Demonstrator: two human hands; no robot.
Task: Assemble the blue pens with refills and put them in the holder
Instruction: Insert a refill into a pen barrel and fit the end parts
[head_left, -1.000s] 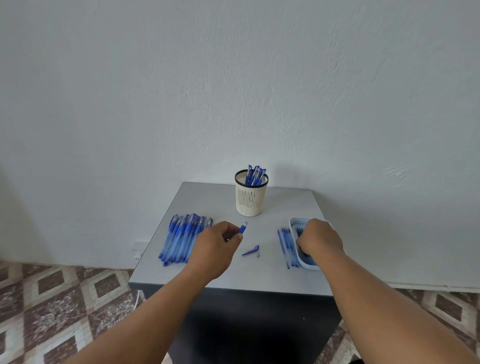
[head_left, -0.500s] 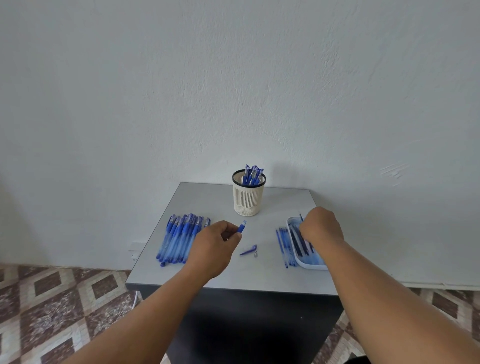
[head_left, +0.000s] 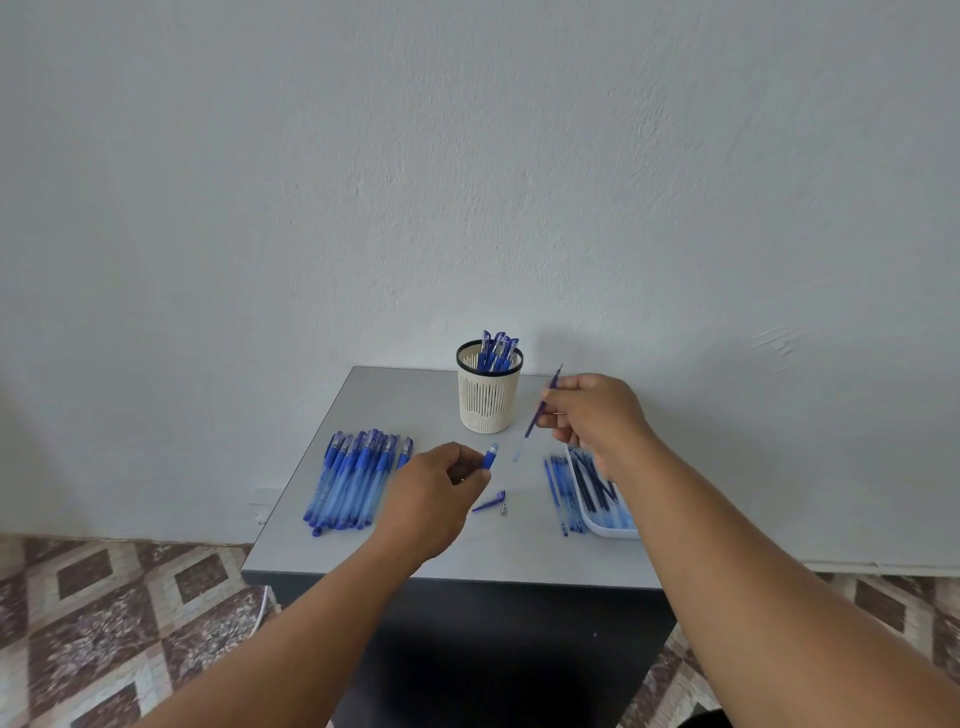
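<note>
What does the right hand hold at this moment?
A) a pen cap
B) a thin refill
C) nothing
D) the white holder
B: the right hand pinches a thin refill in the air above the table, between the holder and the tray; the pen cap lies on the table near the left hand.

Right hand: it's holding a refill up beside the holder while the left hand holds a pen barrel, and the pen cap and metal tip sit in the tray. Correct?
Not quite. In the head view the pen cap and metal tip lie on the bare table, between the hands, not in the tray. The rest holds: the right hand holds a refill beside the holder, and the left hand holds a pen barrel.
</note>
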